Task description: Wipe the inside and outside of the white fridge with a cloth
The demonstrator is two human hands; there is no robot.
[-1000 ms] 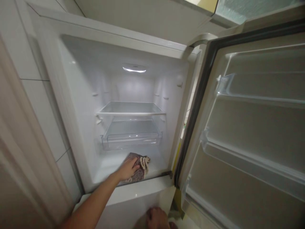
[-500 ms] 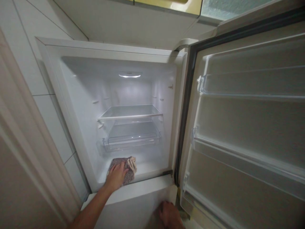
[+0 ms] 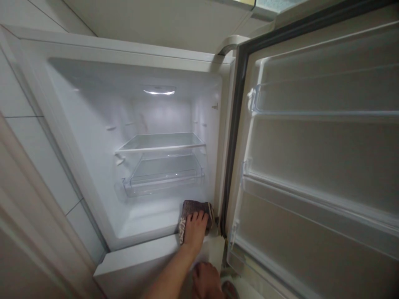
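Under left hand [image 3: 194, 231], cloth [image 3: 195, 206], frilled edge leftward

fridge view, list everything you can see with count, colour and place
fridge: one, white, centre
light: one, white, inside top
shelf: one, clear with white edge, middle
tray: one, clear, under shelf
cloth: one, brown with pale trim, front right of fridge floor
open door: one, pale, right
seal: one, grey, door's edge
door racks: three, clear, inside door
lower panel: one, white, below opening
wall tiles: several, white, left
left hand: one, on cloth
right hand: one, bottom, by lower panel
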